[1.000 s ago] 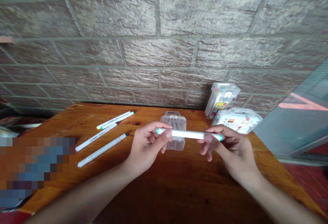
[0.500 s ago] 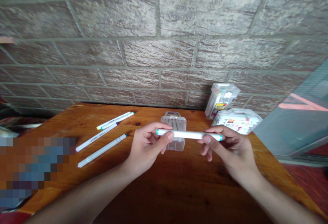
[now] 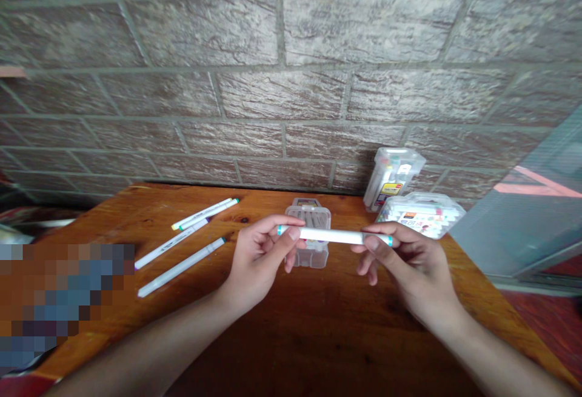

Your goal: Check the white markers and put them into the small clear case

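Observation:
A white marker pen with turquoise ends is held level above the table by both hands. My left hand pinches its left end between thumb and fingers. At the right end, my right hand grips it the same way, its lower fingers curled beneath. Behind the marker stands a small clear plastic case with several pens in it, partly hidden by the marker and my left hand. Left of my hands, several more markers lie on the wood, among them a grey-white one and a green-tipped one.
A tall clear marker case stands at the back right, with a wider case of markers in front of it. The wooden table meets a brick wall at the back. A blurred-out patch covers the left edge.
The marker's left end has risen slightly, and the pen has rolled or tilted a little in my fingers. Both hands keep their grip; the things on the table stay put.

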Demonstrator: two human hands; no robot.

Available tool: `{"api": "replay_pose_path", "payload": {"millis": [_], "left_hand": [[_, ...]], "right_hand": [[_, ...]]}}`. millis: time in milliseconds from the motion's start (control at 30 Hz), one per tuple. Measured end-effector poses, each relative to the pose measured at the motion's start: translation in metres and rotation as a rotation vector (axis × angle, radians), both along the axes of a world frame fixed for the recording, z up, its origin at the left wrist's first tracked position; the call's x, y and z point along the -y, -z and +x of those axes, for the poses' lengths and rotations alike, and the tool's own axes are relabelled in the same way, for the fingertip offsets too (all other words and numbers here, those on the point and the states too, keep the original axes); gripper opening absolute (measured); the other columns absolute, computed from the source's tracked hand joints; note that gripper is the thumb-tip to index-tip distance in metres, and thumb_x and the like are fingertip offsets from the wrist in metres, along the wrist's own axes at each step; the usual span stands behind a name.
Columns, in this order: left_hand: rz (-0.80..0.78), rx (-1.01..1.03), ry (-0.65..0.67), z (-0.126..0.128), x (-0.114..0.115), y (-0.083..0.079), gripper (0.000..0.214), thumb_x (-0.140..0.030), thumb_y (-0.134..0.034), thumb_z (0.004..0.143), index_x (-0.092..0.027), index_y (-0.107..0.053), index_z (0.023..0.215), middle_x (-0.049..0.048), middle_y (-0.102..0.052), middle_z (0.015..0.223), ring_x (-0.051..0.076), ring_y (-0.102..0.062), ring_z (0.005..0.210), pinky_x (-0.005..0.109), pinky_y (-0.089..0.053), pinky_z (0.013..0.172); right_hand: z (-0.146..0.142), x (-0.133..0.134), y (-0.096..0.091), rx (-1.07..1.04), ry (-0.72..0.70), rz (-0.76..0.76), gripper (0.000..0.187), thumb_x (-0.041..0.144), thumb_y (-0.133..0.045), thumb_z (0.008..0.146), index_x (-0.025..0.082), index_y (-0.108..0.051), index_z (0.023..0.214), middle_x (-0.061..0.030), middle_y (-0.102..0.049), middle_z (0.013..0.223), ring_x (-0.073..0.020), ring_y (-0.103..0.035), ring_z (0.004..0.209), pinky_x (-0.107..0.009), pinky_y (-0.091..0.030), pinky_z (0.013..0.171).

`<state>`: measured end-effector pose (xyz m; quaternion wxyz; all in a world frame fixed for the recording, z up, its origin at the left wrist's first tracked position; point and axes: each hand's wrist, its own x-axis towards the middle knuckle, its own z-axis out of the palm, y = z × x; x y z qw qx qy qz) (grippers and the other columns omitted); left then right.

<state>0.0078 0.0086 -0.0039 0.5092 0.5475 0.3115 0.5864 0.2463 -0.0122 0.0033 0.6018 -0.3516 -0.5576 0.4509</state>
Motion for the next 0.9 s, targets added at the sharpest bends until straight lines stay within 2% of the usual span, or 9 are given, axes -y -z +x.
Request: {"api": "replay_pose_path", "payload": {"millis": [400, 633, 900], "left_hand": [[0.03, 0.126, 0.039, 0.0015, -0.003, 0.0029, 0.018, -0.033, -0.077, 0.096, -0.018, -0.07, 0.102, 0.0012, -0.076, 0.076, 0.008, -0.059, 0.047, 0.018, -0.049, 0.043], [0.005, 0.104, -0.021, -0.0006, -0.0055, 0.0034, 0.015, -0.032, -0.079, 0.095, -0.018, -0.078, 0.1, -0.0003, -0.073, 0.071, 0.007, -0.057, 0.048, 0.017, -0.048, 0.044], [0.005, 0.178, 0.015, -0.0013, -0.0061, 0.0007, 0.015, -0.031, -0.074, 0.098, -0.02, -0.082, 0.105, 0.0014, -0.073, 0.075, 0.008, -0.058, 0.05, 0.017, -0.048, 0.044]], "right_hand": [[-0.0005, -0.0001, -0.0008, -0.084, -0.024, -0.02, 0.011, 0.031, -0.081, 0.095, 0.022, -0.077, 0.102, -0.0057, -0.085, 0.085, -0.0161, -0.074, 0.052, -0.021, -0.058, 0.041], [0.0032, -0.0017, 0.0022, -0.124, -0.039, -0.029, 0.011, 0.03, -0.078, 0.098, 0.023, -0.078, 0.106, -0.0062, -0.085, 0.092, -0.0162, -0.075, 0.055, -0.022, -0.059, 0.042], [0.0027, -0.0013, -0.0015, -0.155, -0.045, -0.042, 0.012, 0.031, -0.078, 0.097, 0.022, -0.083, 0.104, -0.0066, -0.085, 0.092, -0.0138, -0.073, 0.054, -0.019, -0.057, 0.042]]}}
